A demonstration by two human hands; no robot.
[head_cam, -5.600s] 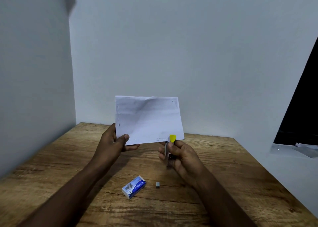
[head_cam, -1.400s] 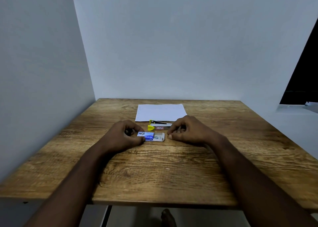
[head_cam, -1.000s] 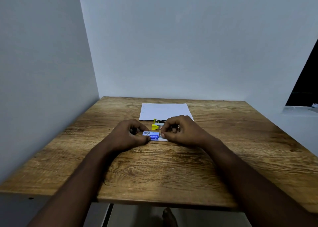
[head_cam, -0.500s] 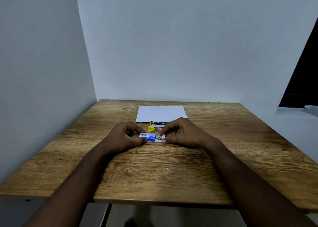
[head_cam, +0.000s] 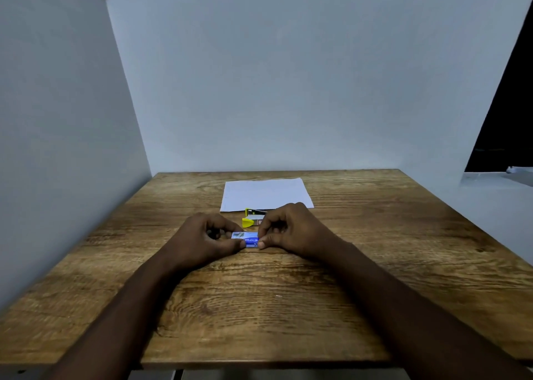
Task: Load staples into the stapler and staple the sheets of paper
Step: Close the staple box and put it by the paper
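The person sits at a wooden table (head_cam: pixel 375 278), and both hands meet on a small blue staple box (head_cam: pixel 248 238) that lies flat on the wood. The left hand (head_cam: pixel 202 238) pinches the left end of the box between thumb and fingers, almost closed around it. The right hand (head_cam: pixel 288 229) does the same at the right end, its fingertips (head_cam: pixel 261 244) pressed on the box edge. I cannot tell if the box is open or shut, because the fingers hide both ends.

Just behind the box lies the stapler (head_cam: pixel 253 218), yellow and grey, and nobody touches it. The sheets of paper (head_cam: pixel 265 193) lie flat a little further back, near the wall.

I think several things can go wrong here. The box is small and light, so a strong pull from both sides may tear it or make it jump open, and the staples may scatter on the table. The right hand is also very near the stapler, and a careless move may push it against the paper.
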